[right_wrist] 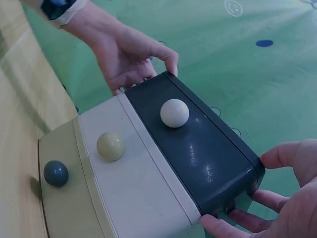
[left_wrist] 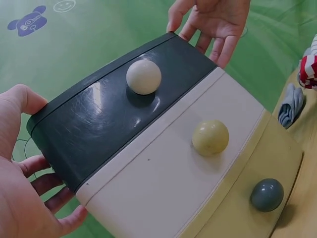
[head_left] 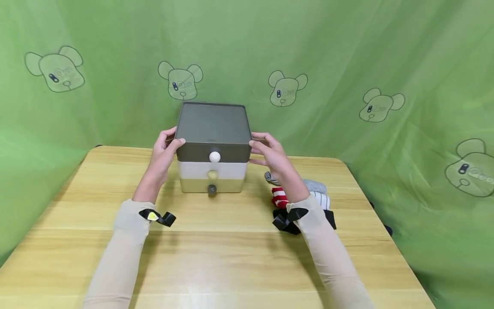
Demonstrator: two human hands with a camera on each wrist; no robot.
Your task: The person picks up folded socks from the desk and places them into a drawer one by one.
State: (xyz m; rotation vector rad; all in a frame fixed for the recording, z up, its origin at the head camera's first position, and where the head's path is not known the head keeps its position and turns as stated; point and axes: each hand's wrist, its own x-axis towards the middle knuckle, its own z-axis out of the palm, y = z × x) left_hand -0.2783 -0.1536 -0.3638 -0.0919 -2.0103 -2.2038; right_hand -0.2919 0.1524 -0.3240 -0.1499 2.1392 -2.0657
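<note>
A small three-tier drawer organizer (head_left: 214,124) stands upright toward the back of the table. Its top tier is dark with a white knob (left_wrist: 143,77). The middle tier is white with a pale yellow knob (left_wrist: 210,137), and the bottom one is cream-yellow with a dark grey knob (right_wrist: 56,173). My left hand (head_left: 160,156) grips the left side of the dark tier, thumb at its front top corner. On the opposite side, my right hand (head_left: 274,159) holds the same tier, thumb at the corner and fingers spread along the side. All three drawers are closed.
Folded fabric pieces lie at the right under my right forearm: a grey one (head_left: 315,186), a red-and-white striped one (head_left: 278,198), a white striped one (head_left: 321,200) and a black one (head_left: 330,218). A green curtain (head_left: 231,51) hangs behind the wooden table (head_left: 216,257).
</note>
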